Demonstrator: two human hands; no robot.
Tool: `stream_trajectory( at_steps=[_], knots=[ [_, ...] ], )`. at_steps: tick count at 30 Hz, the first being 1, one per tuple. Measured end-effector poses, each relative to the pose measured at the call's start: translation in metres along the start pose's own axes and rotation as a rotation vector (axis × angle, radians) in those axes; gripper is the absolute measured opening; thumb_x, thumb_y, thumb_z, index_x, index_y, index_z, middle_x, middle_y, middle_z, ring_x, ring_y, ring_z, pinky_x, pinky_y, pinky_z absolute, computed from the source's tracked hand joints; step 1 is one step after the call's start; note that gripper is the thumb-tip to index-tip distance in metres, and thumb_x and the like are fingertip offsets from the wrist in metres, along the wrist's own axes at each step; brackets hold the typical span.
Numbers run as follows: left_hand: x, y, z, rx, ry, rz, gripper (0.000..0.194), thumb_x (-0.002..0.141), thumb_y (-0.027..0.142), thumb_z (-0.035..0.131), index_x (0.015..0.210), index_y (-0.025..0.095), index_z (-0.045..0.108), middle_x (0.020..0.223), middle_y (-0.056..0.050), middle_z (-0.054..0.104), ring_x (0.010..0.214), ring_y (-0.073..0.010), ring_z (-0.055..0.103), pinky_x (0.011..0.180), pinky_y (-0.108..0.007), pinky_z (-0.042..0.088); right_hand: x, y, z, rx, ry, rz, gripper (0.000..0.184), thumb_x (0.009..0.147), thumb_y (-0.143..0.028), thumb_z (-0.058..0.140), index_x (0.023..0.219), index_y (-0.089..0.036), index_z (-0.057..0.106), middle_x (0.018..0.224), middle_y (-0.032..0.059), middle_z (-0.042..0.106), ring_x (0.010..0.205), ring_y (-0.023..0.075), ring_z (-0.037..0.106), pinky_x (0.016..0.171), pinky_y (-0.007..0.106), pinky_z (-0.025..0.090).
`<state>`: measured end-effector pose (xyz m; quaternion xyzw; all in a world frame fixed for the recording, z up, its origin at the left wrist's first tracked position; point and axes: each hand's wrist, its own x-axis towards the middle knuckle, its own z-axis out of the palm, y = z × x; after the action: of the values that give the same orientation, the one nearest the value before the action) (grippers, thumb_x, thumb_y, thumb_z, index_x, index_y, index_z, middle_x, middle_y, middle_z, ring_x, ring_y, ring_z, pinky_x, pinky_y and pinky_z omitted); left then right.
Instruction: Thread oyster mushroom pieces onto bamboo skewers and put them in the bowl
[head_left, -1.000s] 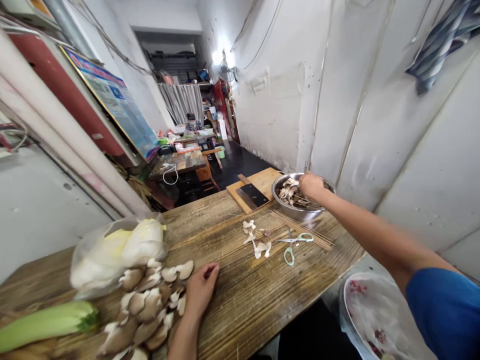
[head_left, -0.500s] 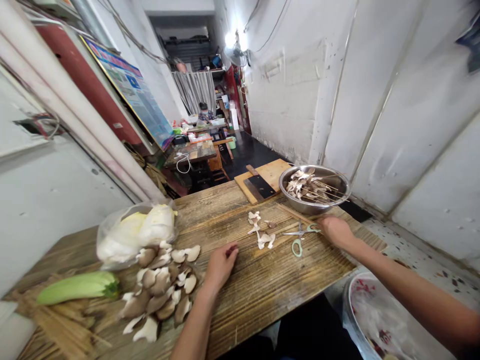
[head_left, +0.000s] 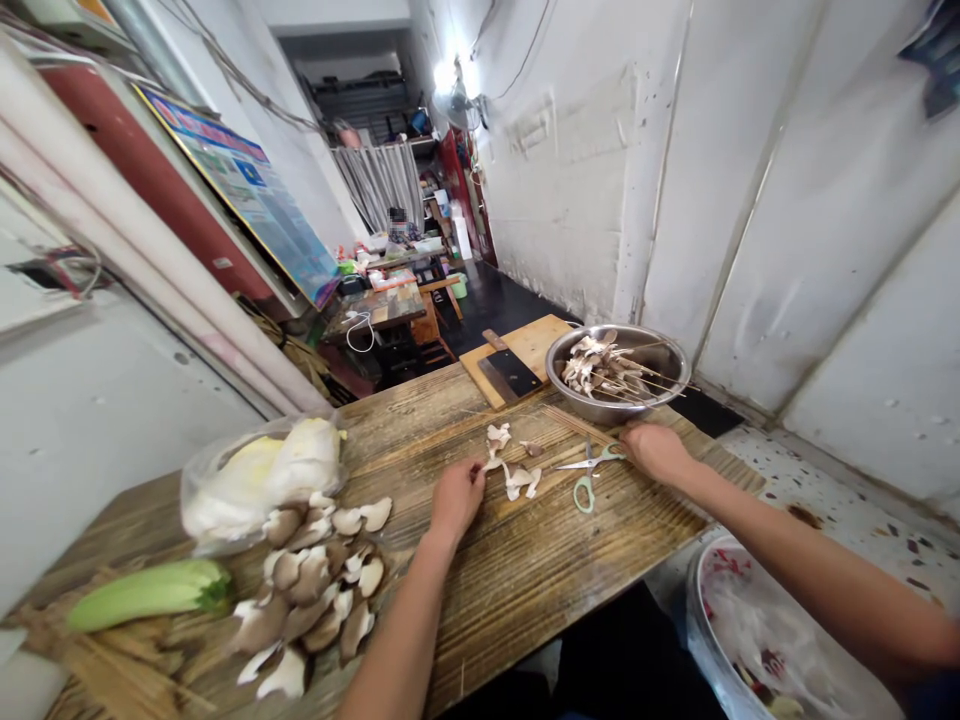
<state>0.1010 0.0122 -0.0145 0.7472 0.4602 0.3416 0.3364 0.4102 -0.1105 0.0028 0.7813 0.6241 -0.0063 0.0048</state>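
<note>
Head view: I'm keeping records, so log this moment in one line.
left hand: at mushroom pieces | right hand: at bare skewers | scissors: on table | bowl: holds skewered mushrooms

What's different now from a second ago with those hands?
The right hand has left the metal bowl and come nearer, down to the loose skewers. The left hand has moved forward and right, from the mushroom pile to the small mushroom pieces. The scissors and cleaver stayed put.
</note>
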Motion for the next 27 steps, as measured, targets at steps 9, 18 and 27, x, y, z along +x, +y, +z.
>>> stream_trajectory(
  at_steps=[9, 18, 27],
  knots=[
    [-0.030, -0.006, -0.019, -0.896, 0.018, -0.466, 0.027, 0.069, 0.017, 0.067, 0.095, 0.012, 0.061, 0.081, -0.008, 0.068, 0.063, -0.0101, 0.060, 0.057, -0.020, 0.048, 0.007, 0.008, -0.009, 0.072, -0.082, 0.017, 0.022, 0.081, -0.017, 0.049, 0.079, -0.012, 0.070, 0.081, 0.0124, 0.070, 0.074, 0.0190, 0.064, 0.062, 0.023, 0.039],
    [-0.034, -0.007, -0.024, -1.366, -0.039, -0.669, 0.016, 0.081, 0.000, 0.047, 0.085, 0.009, 0.060, 0.083, -0.011, 0.067, 0.066, -0.0088, 0.062, 0.060, -0.017, 0.053, 0.016, -0.001, -0.009, -0.004, -0.134, -0.010, 0.026, 0.082, -0.016, 0.045, 0.082, -0.005, 0.069, 0.084, 0.0195, 0.068, 0.074, 0.0212, 0.064, 0.062, 0.025, 0.039],
    [-0.030, -0.012, -0.026, -1.365, 0.065, -0.626, 0.011, 0.076, -0.001, 0.054, 0.077, 0.009, 0.057, 0.075, -0.009, 0.066, 0.071, -0.0115, 0.064, 0.064, -0.018, 0.053, 0.017, -0.009, -0.016, -0.121, -0.101, -0.057, 0.018, 0.077, -0.016, 0.051, 0.075, -0.008, 0.066, 0.077, 0.0170, 0.068, 0.070, 0.0216, 0.064, 0.060, 0.026, 0.040]
  ],
)
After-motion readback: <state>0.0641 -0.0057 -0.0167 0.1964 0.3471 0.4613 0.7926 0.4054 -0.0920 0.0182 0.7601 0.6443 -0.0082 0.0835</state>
